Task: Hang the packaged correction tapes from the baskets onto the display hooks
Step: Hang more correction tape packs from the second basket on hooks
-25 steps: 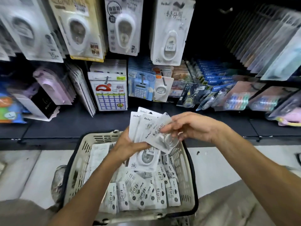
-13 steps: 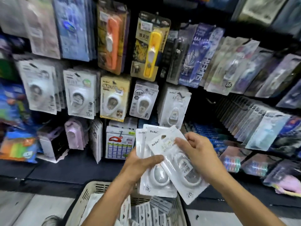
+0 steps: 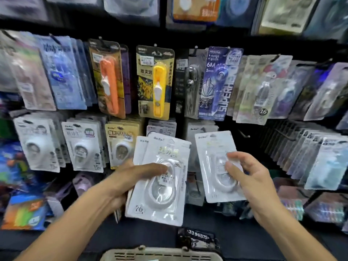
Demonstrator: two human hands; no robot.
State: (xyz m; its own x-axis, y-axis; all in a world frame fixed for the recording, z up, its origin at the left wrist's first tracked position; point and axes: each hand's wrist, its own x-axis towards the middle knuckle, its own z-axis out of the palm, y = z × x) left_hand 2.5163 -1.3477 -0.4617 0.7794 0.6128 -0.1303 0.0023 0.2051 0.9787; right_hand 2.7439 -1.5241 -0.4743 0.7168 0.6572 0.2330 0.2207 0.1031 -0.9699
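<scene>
My left hand (image 3: 131, 178) grips a small stack of white packaged correction tapes (image 3: 160, 196), thumb across the front pack. My right hand (image 3: 246, 178) holds one single white correction tape pack (image 3: 214, 157) upright, apart from the stack and to its right. Behind this pack hang matching white packs (image 3: 199, 129) on a display hook. A bare hook (image 3: 243, 133) sticks out just right of the single pack. The beige basket (image 3: 162, 254) shows only its far rim at the bottom edge; its contents are out of view.
The black display wall is crowded with hanging packs: white correction tapes (image 3: 37, 146) at the left, orange (image 3: 108, 80) and yellow (image 3: 156, 85) pen-type ones above, dense rows of packs (image 3: 310, 153) at the right. A dark shelf ledge (image 3: 94, 240) runs below.
The view has tilted up from the basket to the hooks. My right hand has pulled one pack off the stack and moved it right and up toward the display.
</scene>
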